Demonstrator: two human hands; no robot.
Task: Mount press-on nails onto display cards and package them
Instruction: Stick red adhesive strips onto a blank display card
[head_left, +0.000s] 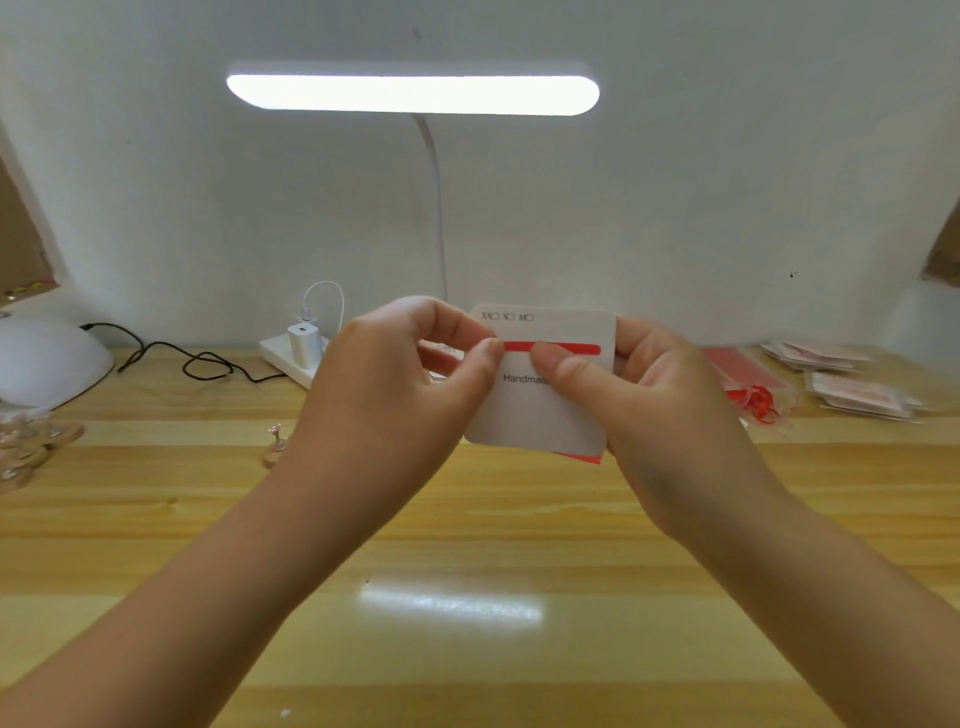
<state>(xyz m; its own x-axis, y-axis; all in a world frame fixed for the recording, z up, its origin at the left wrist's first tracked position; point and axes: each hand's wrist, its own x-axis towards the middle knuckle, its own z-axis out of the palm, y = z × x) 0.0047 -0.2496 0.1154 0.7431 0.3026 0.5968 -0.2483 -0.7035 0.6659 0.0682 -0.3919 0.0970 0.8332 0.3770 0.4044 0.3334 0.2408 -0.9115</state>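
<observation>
Above wooden desk (467, 519), white display card (540, 410), red strip (556, 348), rounded corners

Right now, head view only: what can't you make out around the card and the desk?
- Display card: word "Handma…" cut short by the right hand thumb.
- Red strip: left end hidden under the left hand grip.
- Red item behind the card's lower edge: only a sliver shows.
- Nail stands: cut off by left edge, blurred.
- Packets at right: print too small.
</observation>
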